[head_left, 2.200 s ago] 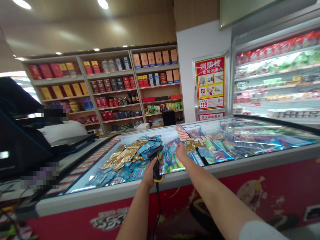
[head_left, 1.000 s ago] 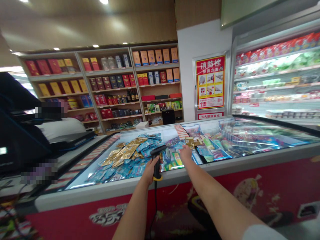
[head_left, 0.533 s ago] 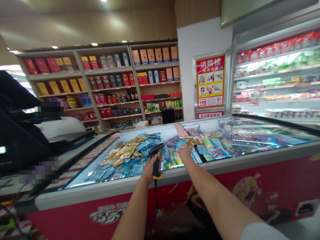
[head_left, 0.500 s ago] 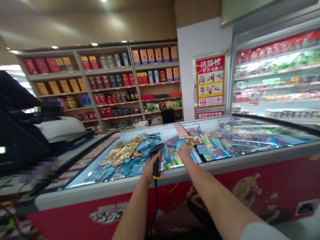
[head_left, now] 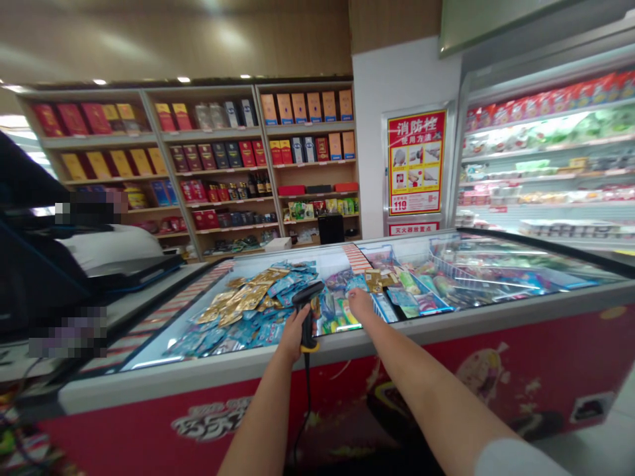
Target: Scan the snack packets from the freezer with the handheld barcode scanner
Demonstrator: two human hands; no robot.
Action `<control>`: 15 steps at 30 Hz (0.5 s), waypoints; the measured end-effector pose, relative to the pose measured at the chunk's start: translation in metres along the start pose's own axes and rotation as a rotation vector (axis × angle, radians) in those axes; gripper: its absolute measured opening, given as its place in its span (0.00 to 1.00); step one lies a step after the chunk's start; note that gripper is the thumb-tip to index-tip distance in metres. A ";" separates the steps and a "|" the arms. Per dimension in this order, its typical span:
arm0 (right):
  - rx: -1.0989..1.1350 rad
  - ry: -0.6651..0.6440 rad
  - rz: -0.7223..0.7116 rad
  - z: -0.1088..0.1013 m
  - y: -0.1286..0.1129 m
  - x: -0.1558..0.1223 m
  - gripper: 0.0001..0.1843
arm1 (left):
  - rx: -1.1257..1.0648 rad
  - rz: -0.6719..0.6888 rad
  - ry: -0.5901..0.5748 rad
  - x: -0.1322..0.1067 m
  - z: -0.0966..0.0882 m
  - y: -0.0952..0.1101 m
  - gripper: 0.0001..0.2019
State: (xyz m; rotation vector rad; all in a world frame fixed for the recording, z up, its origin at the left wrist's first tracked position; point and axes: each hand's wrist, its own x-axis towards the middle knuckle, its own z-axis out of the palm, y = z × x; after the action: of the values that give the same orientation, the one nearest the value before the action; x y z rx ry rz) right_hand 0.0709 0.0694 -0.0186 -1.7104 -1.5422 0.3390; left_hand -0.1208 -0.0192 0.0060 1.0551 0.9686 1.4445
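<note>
My left hand [head_left: 294,332] grips the handle of a black barcode scanner [head_left: 306,305] with a yellow base and a hanging cable, its head pointing over the red chest freezer [head_left: 446,383]. My right hand [head_left: 359,305] reaches into the open freezer and rests, fingers down, on the wrapped ice creams beside a blue wire basket [head_left: 391,305]; whether it holds one is hidden. Blue and gold ice-cream packets [head_left: 243,311] lie piled to the left of the scanner.
A glass lid [head_left: 496,264] covers the freezer's right half. A checkout counter with a dark screen [head_left: 30,264] stands at the left. Shelves of boxed goods [head_left: 223,165] line the back wall, and an open refrigerated case [head_left: 546,165] is at the right.
My right hand has drawn back slightly toward the freezer's near edge, off the gold packet. The scanner stays held in my left hand. The view has shifted a little to the right.
</note>
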 end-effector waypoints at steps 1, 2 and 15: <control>-0.016 -0.012 -0.012 0.000 0.000 0.000 0.14 | 0.000 -0.002 0.001 0.000 0.000 0.000 0.19; -0.029 -0.020 -0.021 0.000 -0.001 0.000 0.14 | -0.001 -0.002 0.000 0.000 0.000 0.000 0.19; -0.101 -0.128 -0.219 -0.005 -0.008 -0.013 0.13 | -0.023 -0.003 -0.072 -0.003 0.000 -0.003 0.19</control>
State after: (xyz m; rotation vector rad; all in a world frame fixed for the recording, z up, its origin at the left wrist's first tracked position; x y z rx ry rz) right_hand 0.0651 0.0550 -0.0135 -1.6012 -1.8491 0.2654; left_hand -0.1195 -0.0222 0.0028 1.0810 0.8993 1.4030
